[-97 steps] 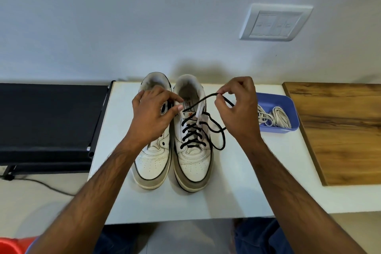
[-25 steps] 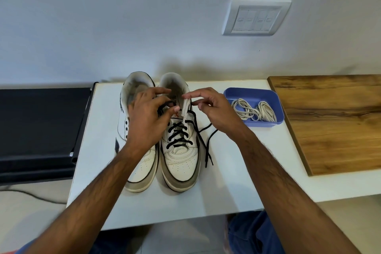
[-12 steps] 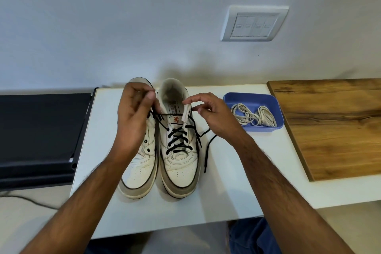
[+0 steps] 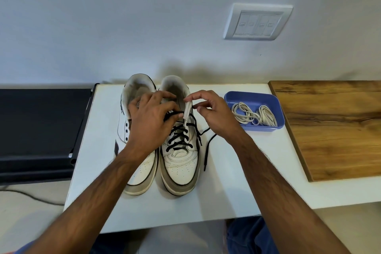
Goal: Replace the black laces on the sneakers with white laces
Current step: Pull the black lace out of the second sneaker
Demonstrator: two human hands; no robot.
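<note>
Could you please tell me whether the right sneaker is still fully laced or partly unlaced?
Partly unlaced: the black lace crosses only the lower eyelets of the right sneaker, and one end trails on the table.

Black-laced white sneakers (image 4: pixel 179 150), side by side

— What's around the work area? There's a white table (image 4: pixel 144 208) up against a pale grey wall (image 4: pixel 103 27), and a white switch plate (image 4: pixel 257 21) with four rockers sits high on that wall, over to the right

— And off to the sides?

— On the right, a wooden board (image 4: pixel 334 130) with strong brown grain lies on the table top, running out of view. On the left, a flat black surface (image 4: pixel 41 126) butts against the table edge, and a thin dark cable (image 4: pixel 31 197) trails over the pale floor below it
</note>
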